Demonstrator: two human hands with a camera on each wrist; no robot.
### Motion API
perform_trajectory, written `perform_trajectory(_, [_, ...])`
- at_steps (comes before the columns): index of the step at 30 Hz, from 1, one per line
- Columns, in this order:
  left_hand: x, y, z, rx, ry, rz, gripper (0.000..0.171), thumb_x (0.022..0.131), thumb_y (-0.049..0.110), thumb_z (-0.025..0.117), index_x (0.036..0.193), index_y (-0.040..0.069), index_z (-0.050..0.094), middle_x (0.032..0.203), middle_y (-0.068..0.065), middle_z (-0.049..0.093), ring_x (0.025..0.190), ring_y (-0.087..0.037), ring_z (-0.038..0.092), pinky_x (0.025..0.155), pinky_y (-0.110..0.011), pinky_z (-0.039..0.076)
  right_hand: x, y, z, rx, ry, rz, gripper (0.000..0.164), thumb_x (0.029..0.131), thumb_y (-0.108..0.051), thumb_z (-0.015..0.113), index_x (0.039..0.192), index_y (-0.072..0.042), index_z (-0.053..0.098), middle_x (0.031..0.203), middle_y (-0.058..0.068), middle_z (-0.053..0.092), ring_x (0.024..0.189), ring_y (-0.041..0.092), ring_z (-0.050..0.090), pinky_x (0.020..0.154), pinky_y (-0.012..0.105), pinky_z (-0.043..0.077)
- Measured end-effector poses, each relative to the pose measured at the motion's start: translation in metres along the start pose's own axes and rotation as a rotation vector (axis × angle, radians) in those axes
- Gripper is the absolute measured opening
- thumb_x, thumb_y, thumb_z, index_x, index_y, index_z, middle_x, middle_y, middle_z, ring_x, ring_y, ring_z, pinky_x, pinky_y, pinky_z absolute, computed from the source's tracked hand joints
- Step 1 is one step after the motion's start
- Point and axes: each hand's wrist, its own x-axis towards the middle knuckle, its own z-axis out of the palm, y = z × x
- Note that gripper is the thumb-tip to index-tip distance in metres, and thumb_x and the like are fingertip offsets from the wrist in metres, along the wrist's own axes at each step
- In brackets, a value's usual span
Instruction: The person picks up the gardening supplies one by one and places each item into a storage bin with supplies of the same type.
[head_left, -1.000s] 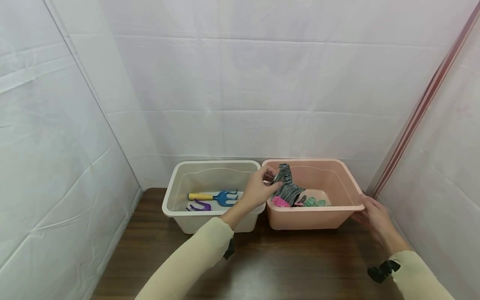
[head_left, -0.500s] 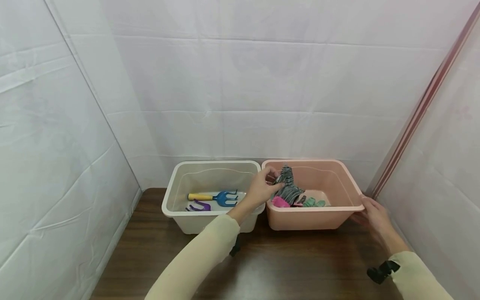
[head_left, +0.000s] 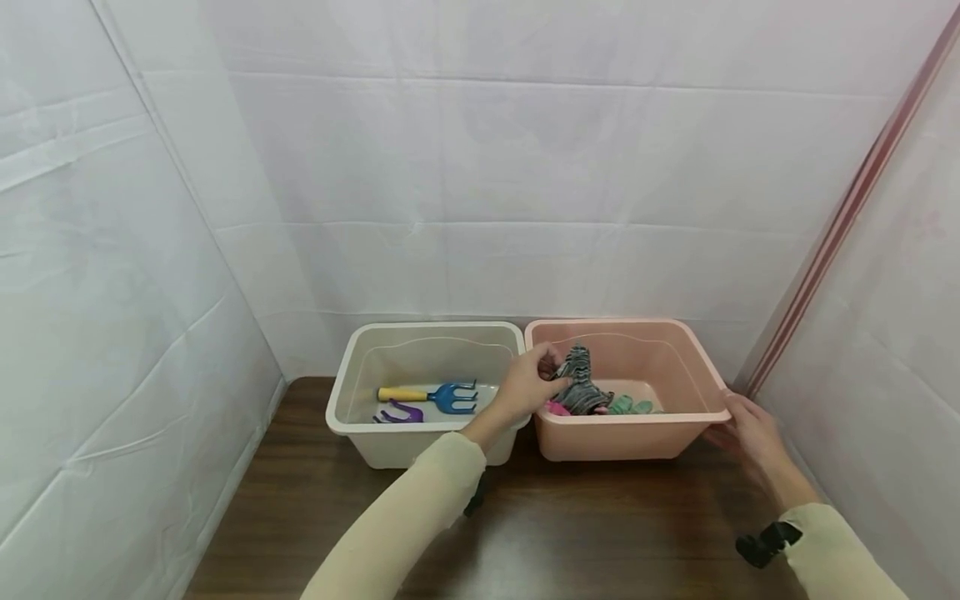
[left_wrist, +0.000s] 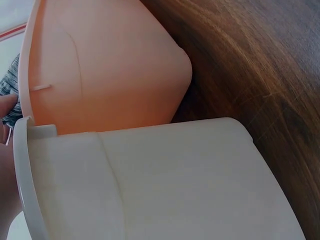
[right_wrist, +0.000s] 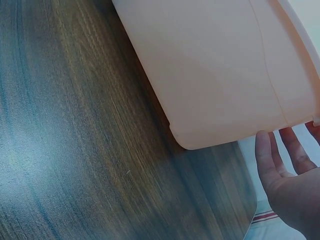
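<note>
My left hand (head_left: 530,385) reaches over the near left rim of the pink bin (head_left: 678,350) and grips a grey striped cloth (head_left: 579,385), held low inside the bin. Under it lie a pink item (head_left: 556,407) and a green item (head_left: 630,406). My right hand (head_left: 750,431) rests with straight fingers against the pink bin's right front corner; in the right wrist view its fingers (right_wrist: 280,150) touch under the pink bin (right_wrist: 215,65) at the rim. The left wrist view shows the pink bin (left_wrist: 100,65), the white bin (left_wrist: 165,180) and a sliver of the striped cloth (left_wrist: 11,82).
The white bin (head_left: 360,358) stands against the pink bin's left side and holds a blue hand rake with a yellow handle (head_left: 435,394) and a purple tool (head_left: 401,412). Both bins stand at the back of a dark wooden table (head_left: 570,525), enclosed by white sheet walls.
My left hand has lowered the striped cloth from above the rim down into the pink bin. My right hand has stayed at the bin's right corner.
</note>
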Motion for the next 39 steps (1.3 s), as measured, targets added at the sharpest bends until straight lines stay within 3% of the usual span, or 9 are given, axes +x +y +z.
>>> perform_trajectory(3, [0.0,-0.0007,0.001,0.021,-0.004,0.008,0.024,0.094,0.015,0.083,0.106,0.016,0.062,0.099,0.002,0.066,0.091,-0.013,0.063,0.08,-0.023,0.053,0.0005,0.0004,0.0003,-0.045,0.008,-0.001,0.07,0.107,-0.047,0.06,0.157,-0.002,0.042,0.104,-0.018,0.069,0.091,0.002,0.072,0.087,0.039,0.063])
perform_trajectory(6, [-0.0004,-0.0005,0.0014,0.038,-0.007,0.002,0.023,0.094,0.016,0.082,0.106,0.016,0.062,0.099,0.002,0.066,0.091,-0.014,0.063,0.08,-0.023,0.053,0.0011,0.0011,0.0003,-0.079,0.007,-0.003,0.081,0.107,-0.049,0.059,0.163,0.003,0.032,0.105,-0.019,0.068,0.092,0.001,0.072,0.088,0.04,0.063])
perform_trajectory(12, [-0.001,-0.0002,0.0013,0.047,-0.004,0.008,0.024,0.094,0.016,0.083,0.107,0.015,0.063,0.099,0.001,0.067,0.09,-0.012,0.062,0.08,-0.023,0.054,0.0016,0.0013,-0.0002,-0.022,-0.016,-0.011,0.069,0.107,-0.046,0.06,0.156,-0.001,0.041,0.102,-0.018,0.071,0.091,0.003,0.073,0.086,0.039,0.063])
perform_trajectory(17, [-0.0005,-0.0015,0.0025,0.032,-0.004,0.015,0.025,0.094,0.015,0.082,0.109,0.013,0.063,0.101,-0.001,0.067,0.091,-0.01,0.062,0.082,-0.024,0.054,0.0005,0.0012,0.0001,-0.046,-0.025,-0.013,0.077,0.107,-0.048,0.059,0.161,0.002,0.034,0.102,-0.022,0.069,0.092,0.002,0.072,0.086,0.039,0.063])
perform_trajectory(23, [0.0,-0.003,0.0048,-0.073,-0.014,0.017,0.039,0.094,0.016,0.084,0.126,0.008,0.063,0.12,-0.008,0.069,0.109,-0.022,0.068,0.099,-0.04,0.057,0.0002,0.0013,0.0008,-0.066,-0.008,-0.018,0.077,0.107,-0.048,0.059,0.16,0.003,0.035,0.1,-0.023,0.066,0.091,0.0,0.072,0.086,0.038,0.064])
perform_trajectory(27, [0.001,-0.002,0.0066,-0.107,-0.006,-0.01,0.051,0.093,0.018,0.085,0.137,0.01,0.061,0.133,-0.012,0.067,0.118,-0.025,0.067,0.106,-0.046,0.054,0.0022,0.0014,0.0011,-0.095,0.011,-0.012,0.082,0.107,-0.051,0.059,0.162,0.003,0.032,0.112,-0.012,0.068,0.091,0.0,0.071,0.085,0.037,0.063])
perform_trajectory(30, [0.0015,-0.0012,0.0077,-0.093,0.008,-0.042,0.052,0.093,0.019,0.085,0.139,0.014,0.061,0.134,-0.008,0.067,0.119,-0.023,0.066,0.107,-0.046,0.053,0.0038,0.0016,0.0021,-0.116,0.02,-0.004,0.087,0.106,-0.054,0.059,0.164,0.003,0.029,0.131,0.004,0.063,0.093,0.0,0.071,0.087,0.038,0.063])
perform_trajectory(32, [0.0012,-0.0008,0.0082,-0.086,0.013,-0.06,0.052,0.093,0.021,0.085,0.139,0.016,0.061,0.132,-0.005,0.067,0.119,-0.022,0.066,0.107,-0.045,0.053,0.0045,0.0019,0.0021,-0.121,0.018,-0.005,0.087,0.106,-0.054,0.059,0.164,0.004,0.029,0.132,0.005,0.062,0.093,0.001,0.071,0.086,0.037,0.063])
perform_trajectory(39, [0.0001,0.002,0.0072,-0.09,0.014,-0.057,0.053,0.093,0.023,0.085,0.139,0.013,0.062,0.133,-0.007,0.068,0.119,-0.023,0.067,0.105,-0.039,0.054,0.0031,0.0033,-0.0012,-0.052,-0.014,-0.015,0.07,0.108,-0.047,0.059,0.156,0.0,0.041,0.099,-0.02,0.069,0.09,0.004,0.073,0.085,0.039,0.064])
